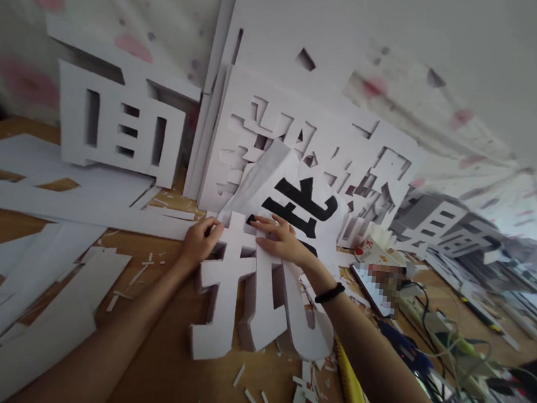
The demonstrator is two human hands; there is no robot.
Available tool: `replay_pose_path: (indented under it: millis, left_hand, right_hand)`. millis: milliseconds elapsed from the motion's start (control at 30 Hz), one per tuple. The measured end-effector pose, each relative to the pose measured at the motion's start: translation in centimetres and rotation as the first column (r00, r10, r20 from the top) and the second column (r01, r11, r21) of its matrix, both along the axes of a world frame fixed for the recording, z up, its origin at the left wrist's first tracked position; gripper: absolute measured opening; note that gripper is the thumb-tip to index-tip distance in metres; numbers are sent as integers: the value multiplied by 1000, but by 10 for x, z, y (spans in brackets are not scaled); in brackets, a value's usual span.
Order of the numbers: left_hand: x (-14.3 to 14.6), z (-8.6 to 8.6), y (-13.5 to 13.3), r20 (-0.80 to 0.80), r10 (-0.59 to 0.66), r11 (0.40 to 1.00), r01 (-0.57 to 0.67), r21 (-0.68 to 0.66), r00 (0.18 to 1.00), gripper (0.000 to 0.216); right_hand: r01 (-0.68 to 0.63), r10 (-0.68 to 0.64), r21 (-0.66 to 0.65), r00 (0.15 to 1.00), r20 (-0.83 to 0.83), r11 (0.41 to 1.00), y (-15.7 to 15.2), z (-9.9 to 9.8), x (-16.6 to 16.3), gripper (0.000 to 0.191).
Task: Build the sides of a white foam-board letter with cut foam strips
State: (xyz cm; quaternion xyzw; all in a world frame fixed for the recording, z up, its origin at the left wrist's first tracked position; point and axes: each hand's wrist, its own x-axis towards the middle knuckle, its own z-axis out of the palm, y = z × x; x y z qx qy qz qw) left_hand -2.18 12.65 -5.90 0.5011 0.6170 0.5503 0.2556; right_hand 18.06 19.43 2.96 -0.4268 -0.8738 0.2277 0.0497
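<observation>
A thick white foam-board character (228, 273) stands in front of me on the wooden table. My left hand (202, 239) is curled round the upper left edge of its left part, with some fingertips hidden behind it. Across the top of its middle part lies my right hand (281, 237), fingers stretched out and a black band on the wrist. Close behind the hands, a white paper sheet (251, 187) printed with a black character (297, 204) leans against cut boards.
White boards with cut-out shapes (241, 91) lean at the back. Another raised white character (146, 133) stands at left, above cut sheets (74, 189). Scraps (299, 398) litter the table (157, 368). A phone (369, 287), a yellow tool (352, 387) and tangled cables (454, 346) lie at right.
</observation>
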Motion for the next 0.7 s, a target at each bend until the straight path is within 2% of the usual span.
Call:
replay_pose_path:
  millis: [267,700]
  left_hand:
    - [-1,-1,1,12,-8,1000,8,12,1000,25]
    - [0,-5,4,18,15,999,-15,33,1000,28]
  right_hand:
    - [17,-13,40,995,-97,999,-2,-2,1,42]
    - [-6,6,-6,998,65,1000,2,-2,1,48]
